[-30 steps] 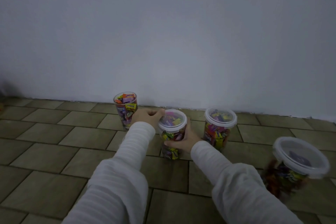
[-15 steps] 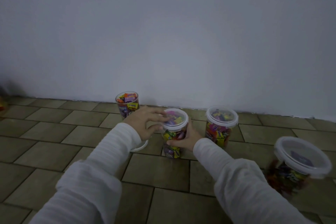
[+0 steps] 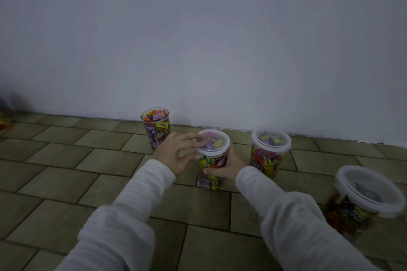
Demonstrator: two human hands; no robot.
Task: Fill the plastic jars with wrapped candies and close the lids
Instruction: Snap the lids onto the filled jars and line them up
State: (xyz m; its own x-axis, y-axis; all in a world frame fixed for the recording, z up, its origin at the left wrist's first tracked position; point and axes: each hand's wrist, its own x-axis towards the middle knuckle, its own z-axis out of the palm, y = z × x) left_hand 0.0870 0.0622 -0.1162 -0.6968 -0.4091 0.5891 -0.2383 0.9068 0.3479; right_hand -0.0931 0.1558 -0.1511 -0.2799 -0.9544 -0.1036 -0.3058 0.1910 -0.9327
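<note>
A clear plastic jar (image 3: 209, 179) full of wrapped candies stands on the tiled floor at centre, with a white-rimmed lid (image 3: 217, 142) on top. My right hand (image 3: 223, 168) grips the jar's body from the right side. My left hand (image 3: 176, 153) is at the lid's left edge, fingertips lying on top and thumb against the rim below, pinching it. Behind my left hand stands an uncovered jar (image 3: 156, 126) filled to the brim with candies. Two more filled jars carry lids: one to the right (image 3: 269, 151) and a blurred one at the near right (image 3: 367, 198).
A plain white wall (image 3: 198, 39) rises just behind the jars. The brown tiled floor (image 3: 66, 160) spreads out to the left and in front. Something colourful (image 3: 3, 122) shows at the far left edge.
My left hand left the lid's edge, opened and drew back, and now has its fingers on the lid again. My right hand has kept its hold on the jar.
</note>
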